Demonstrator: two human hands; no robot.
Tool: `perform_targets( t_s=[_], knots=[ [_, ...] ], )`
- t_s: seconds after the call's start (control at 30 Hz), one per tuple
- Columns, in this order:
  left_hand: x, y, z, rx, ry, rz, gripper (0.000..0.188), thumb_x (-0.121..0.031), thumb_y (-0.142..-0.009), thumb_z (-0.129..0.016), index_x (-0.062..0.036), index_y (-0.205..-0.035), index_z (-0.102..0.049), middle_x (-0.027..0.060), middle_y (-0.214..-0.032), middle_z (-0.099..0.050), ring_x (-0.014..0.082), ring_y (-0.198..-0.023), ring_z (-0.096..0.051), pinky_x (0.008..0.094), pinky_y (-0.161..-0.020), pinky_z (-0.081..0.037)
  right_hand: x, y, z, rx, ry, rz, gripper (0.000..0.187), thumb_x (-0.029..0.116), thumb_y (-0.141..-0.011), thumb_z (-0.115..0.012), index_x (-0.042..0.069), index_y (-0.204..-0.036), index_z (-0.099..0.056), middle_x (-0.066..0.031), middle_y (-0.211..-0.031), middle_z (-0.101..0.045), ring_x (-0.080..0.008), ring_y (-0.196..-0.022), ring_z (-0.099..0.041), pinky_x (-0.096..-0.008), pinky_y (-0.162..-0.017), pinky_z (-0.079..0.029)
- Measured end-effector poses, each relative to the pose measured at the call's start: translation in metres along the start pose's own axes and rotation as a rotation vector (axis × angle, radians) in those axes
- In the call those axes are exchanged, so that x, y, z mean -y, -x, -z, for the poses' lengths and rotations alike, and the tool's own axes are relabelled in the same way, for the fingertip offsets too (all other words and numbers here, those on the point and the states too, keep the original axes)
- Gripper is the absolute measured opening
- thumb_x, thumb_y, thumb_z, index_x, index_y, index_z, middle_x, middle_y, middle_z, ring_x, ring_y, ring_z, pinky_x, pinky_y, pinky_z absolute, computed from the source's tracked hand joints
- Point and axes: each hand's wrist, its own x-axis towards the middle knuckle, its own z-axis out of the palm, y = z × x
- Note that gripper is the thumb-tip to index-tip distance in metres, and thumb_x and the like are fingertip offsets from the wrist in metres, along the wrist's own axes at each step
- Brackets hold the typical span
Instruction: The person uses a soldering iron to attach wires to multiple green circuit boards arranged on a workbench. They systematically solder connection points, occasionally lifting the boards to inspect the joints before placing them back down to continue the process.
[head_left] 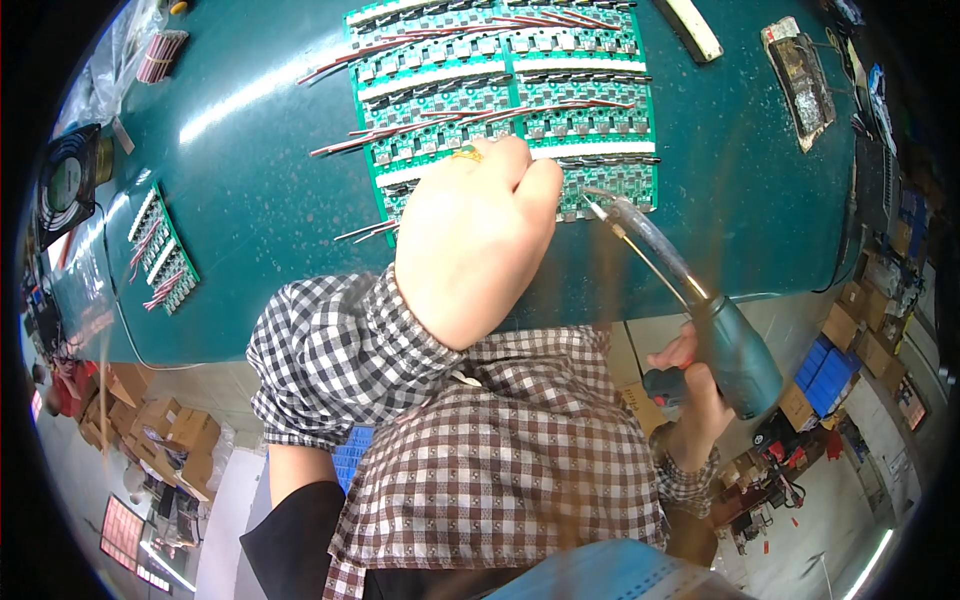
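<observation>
A large panel of green circuit boards (585, 125) lies on the table, with rows of small parts, white strips and bundles of red and black wires (470, 117) across it. Over its nearer edge my left hand (475, 235) is closed, back upward; the curled fingertips and whatever they pinch are hidden below it. My right hand (705, 395) grips the handle of a teal soldering gun (740, 355) to the right, in front of the table edge. Its metal barrel and thin feed tube (650, 262) slant up and left, the tip close to the nearest board row, beside my left fingers.
On the left stand a small board strip with wires (162, 250), a black fan (68, 185) and a wire bundle (162, 56). A white-and-black bar (688, 28) and a dirty metal holder (800, 82) lie at the far right. Boxes (180, 425) stand on the floor.
</observation>
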Motion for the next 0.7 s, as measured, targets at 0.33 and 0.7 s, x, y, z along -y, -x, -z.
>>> perform_targets(
  t_s=[0.33, 0.7],
  knots=[
    [0.001, -0.008, 0.002, 0.066, 0.082, 0.049, 0.016, -0.003, -0.068, -0.067, -0.0070, -0.075, -0.053, 0.0074, -0.073, -0.052, 0.0263, -0.070, -0.055, 0.0361, -0.063, -0.043, 0.000, -0.002, 0.002, 0.021, -0.055, 0.000, 0.050, 0.019, -0.080, -0.068, -0.014, -0.112, -0.050, -0.0111, -0.076, -0.057, -0.0225, -0.071, -0.059, -0.0392, -0.073, -0.054],
    [0.003, -0.007, -0.007, -0.033, 0.022, -0.063, 0.017, -0.003, -0.065, -0.067, -0.0067, -0.075, -0.054, 0.0087, -0.109, -0.055, 0.0253, -0.097, -0.056, 0.0368, -0.081, -0.044, -0.006, 0.000, 0.007, 0.016, -0.076, -0.011, 0.046, 0.018, -0.081, -0.067, -0.013, -0.111, -0.051, -0.0111, -0.078, -0.058, -0.0228, -0.073, -0.060, -0.0391, -0.074, -0.053]
  ],
)
